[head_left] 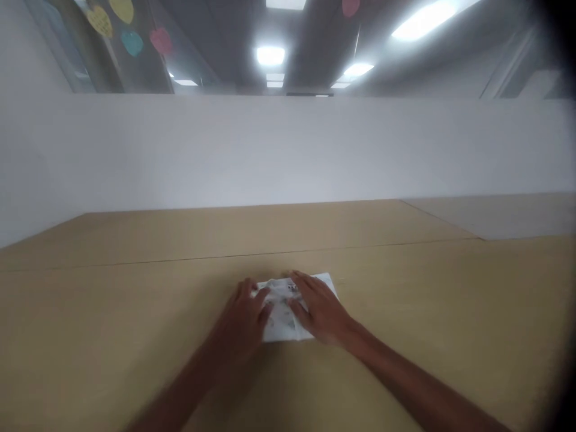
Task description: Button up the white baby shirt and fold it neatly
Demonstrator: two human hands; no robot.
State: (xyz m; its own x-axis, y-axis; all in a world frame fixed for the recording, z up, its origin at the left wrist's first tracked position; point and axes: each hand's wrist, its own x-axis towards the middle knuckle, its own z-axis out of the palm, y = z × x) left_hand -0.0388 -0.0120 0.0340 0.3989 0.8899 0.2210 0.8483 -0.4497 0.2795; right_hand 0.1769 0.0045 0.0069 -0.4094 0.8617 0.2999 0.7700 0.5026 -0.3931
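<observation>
A white sheet with grey printed patches point(282, 321), which looks like creased paper or thin cloth, lies on the wooden table point(135, 336). My left hand point(240, 318) rests over its left edge, fingers bent and somewhat apart. Across the sheet's right part lies my right hand point(321, 309), its fingers stretched out and the thumb spread towards the middle. Small wrinkles run through the sheet between both hands. My hands cover its left side and part of its right side; the upper right corner shows past my right fingers.
Behind the table stands a low white partition point(288, 150), with glass above it. Heart-shaped paper notes point(132, 43) are stuck on the glass at the upper left. A seam point(211, 257) crosses the tabletop beyond my hands. A grey-white surface point(504, 216) adjoins at the right.
</observation>
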